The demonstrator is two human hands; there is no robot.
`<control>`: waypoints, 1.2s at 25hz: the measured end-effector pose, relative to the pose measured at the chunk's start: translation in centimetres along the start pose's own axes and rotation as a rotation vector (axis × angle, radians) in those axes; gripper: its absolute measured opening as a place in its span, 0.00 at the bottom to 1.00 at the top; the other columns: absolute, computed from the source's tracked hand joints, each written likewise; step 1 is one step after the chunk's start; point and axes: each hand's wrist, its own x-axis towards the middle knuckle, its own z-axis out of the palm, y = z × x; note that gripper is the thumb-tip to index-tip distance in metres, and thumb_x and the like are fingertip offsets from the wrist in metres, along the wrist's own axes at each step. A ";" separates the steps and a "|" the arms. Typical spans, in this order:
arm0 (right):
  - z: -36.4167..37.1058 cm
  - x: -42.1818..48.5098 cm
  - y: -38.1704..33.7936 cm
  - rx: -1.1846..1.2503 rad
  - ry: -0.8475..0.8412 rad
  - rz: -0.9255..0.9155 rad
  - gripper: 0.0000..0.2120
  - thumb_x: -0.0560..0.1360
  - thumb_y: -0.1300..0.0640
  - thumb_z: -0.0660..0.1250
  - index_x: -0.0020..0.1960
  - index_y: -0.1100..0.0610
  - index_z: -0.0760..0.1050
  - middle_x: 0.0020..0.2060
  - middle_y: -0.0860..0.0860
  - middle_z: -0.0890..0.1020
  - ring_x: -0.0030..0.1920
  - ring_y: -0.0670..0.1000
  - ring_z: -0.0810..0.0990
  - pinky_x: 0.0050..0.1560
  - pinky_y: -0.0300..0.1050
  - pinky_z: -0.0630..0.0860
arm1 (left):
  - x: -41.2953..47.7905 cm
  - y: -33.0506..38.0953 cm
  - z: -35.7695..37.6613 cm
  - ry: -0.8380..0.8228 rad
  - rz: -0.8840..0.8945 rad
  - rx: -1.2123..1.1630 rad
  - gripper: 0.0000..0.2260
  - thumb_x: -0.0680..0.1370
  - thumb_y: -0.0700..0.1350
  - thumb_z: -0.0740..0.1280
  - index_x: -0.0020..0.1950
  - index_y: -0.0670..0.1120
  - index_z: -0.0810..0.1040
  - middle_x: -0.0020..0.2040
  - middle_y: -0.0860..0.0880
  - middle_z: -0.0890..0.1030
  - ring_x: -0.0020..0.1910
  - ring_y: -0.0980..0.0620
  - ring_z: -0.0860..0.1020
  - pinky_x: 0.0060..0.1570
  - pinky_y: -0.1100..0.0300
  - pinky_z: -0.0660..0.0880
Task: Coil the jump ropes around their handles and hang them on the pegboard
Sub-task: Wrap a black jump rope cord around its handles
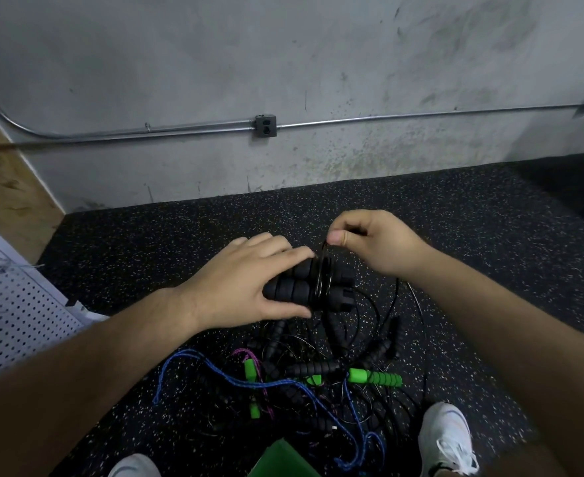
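Blue, green and black ropes [318, 380] lie tangled, uncoiled, on the near floor [473, 235]; beyond, the left hand [246, 284] grips two black handles [297, 287] while the right hand [369, 242] pinches their cord [323, 270], seemingly mid-wrap; the pegboard [12, 304] at left shows nothing hung

The left hand [246, 284] hides part of the black handles [292, 290]; the pegboard [15, 304] runs off the left edge.
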 end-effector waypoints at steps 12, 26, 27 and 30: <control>7.7 -2.1 -2.6 0.455 -0.244 0.246 0.18 0.86 0.47 0.53 0.48 0.53 0.77 0.29 0.48 0.69 0.27 0.47 0.65 0.27 0.40 0.64 | 0.2 -2.1 -0.7 0.170 -0.222 0.217 0.35 0.76 0.70 0.57 0.79 0.55 0.61 0.63 0.52 0.74 0.58 0.49 0.73 0.53 0.46 0.79; 0.9 -3.6 -6.6 -0.569 0.135 -0.221 0.12 0.83 0.46 0.58 0.55 0.49 0.78 0.43 0.44 0.79 0.39 0.48 0.79 0.36 0.42 0.72 | 0.5 -4.5 0.0 -0.011 -0.273 0.183 0.34 0.75 0.61 0.71 0.78 0.63 0.60 0.56 0.51 0.70 0.56 0.51 0.69 0.53 0.54 0.75; 0.4 -3.1 -6.0 -0.559 0.166 -0.258 0.11 0.82 0.46 0.60 0.54 0.47 0.80 0.45 0.44 0.80 0.42 0.48 0.80 0.38 0.43 0.75 | 0.5 -4.0 0.0 -0.054 -0.229 0.161 0.34 0.75 0.62 0.70 0.77 0.64 0.60 0.55 0.54 0.70 0.55 0.53 0.69 0.51 0.56 0.75; -0.5 -1.6 -4.0 -0.479 0.184 -0.297 0.07 0.80 0.44 0.65 0.52 0.42 0.81 0.46 0.41 0.81 0.46 0.43 0.80 0.41 0.44 0.76 | 0.2 -2.7 0.1 -0.147 -0.109 0.028 0.31 0.74 0.62 0.71 0.74 0.64 0.63 0.52 0.59 0.69 0.55 0.57 0.67 0.53 0.57 0.74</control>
